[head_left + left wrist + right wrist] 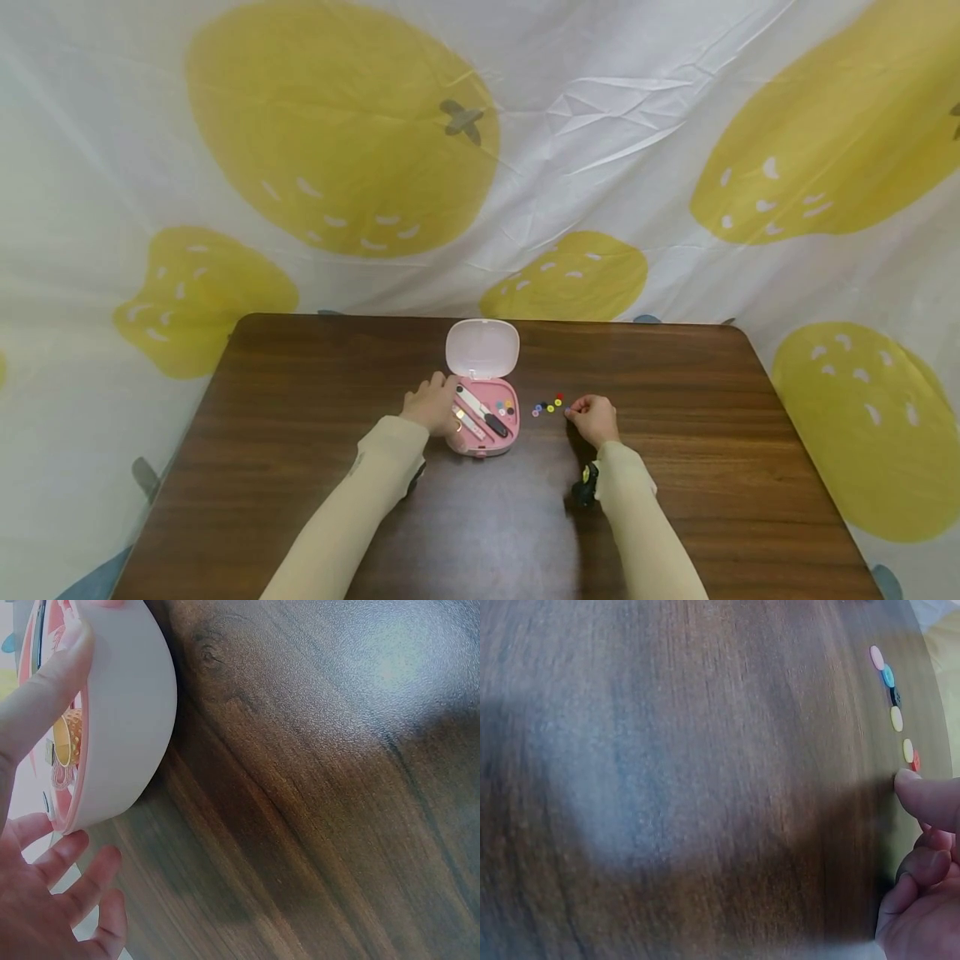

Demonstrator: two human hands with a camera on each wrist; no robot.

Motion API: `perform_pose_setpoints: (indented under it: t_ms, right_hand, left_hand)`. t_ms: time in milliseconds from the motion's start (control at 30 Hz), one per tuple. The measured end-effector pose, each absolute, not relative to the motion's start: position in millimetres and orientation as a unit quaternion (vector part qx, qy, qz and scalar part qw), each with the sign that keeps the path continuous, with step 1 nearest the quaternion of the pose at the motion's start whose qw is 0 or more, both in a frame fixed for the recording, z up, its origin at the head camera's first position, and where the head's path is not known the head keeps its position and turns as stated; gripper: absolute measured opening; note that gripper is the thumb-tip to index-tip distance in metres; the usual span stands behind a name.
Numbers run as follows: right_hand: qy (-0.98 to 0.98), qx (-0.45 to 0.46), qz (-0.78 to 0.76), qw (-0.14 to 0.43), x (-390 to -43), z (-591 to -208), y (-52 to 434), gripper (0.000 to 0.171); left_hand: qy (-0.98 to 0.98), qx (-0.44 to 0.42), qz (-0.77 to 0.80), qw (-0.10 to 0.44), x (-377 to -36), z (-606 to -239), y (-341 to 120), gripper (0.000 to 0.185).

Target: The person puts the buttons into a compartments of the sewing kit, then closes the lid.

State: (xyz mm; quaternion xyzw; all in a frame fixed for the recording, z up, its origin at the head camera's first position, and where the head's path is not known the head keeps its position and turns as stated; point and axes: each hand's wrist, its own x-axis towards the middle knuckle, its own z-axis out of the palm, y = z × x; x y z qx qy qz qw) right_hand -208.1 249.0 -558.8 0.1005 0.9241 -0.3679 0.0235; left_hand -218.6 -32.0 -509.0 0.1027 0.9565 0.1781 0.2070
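A pink sewing box (513, 392) stands on the table with its lid (482, 348) raised at the back. My left hand (431, 404) holds its left side; in the left wrist view the thumb (64, 664) lies over the rim and the other fingers spread by the corner. Inside are a black-handled tool (495, 424), a gold thimble (69, 737) and several small buttons. My right hand (596, 419) pinches a small purple button (567, 410) just above or at the table. Beside its fingertips lie a red button (916, 760) and a yellow button (908, 751).
More loose buttons, a second yellow button (897, 718), a black button (896, 696), a blue button (888, 675) and a pink button (877, 657), form a line between box and right hand. Behind the brown table (675, 367) hangs a fruit-patterned cloth (570, 167).
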Motion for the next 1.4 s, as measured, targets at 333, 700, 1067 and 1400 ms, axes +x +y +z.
perform_pose_setpoints:
  t_ms: [333, 700, 1067, 1400]
  right_hand:
    - [0.920, 0.090, -0.380, 0.041, -208.2, -559.1, 252.1, 0.013]
    - [0.910, 0.078, -0.405, 0.032, -206.2, -560.4, 252.4, 0.014]
    - [0.909, 0.073, -0.409, 0.041, -206.1, -558.1, 252.9, 0.012]
    - [0.898, 0.057, -0.434, 0.045, -206.5, -554.8, 249.7, 0.011]
  left_hand:
    - [0.956, 0.102, 0.178, 0.210, -218.1, -508.1, -32.3, 0.109]
    - [0.956, 0.101, 0.179, 0.209, -218.2, -507.8, -31.7, 0.108]
    - [0.957, 0.100, 0.179, 0.203, -219.7, -512.1, -31.9, 0.110]
    - [0.957, 0.105, 0.180, 0.202, -219.6, -512.2, -32.3, 0.109]
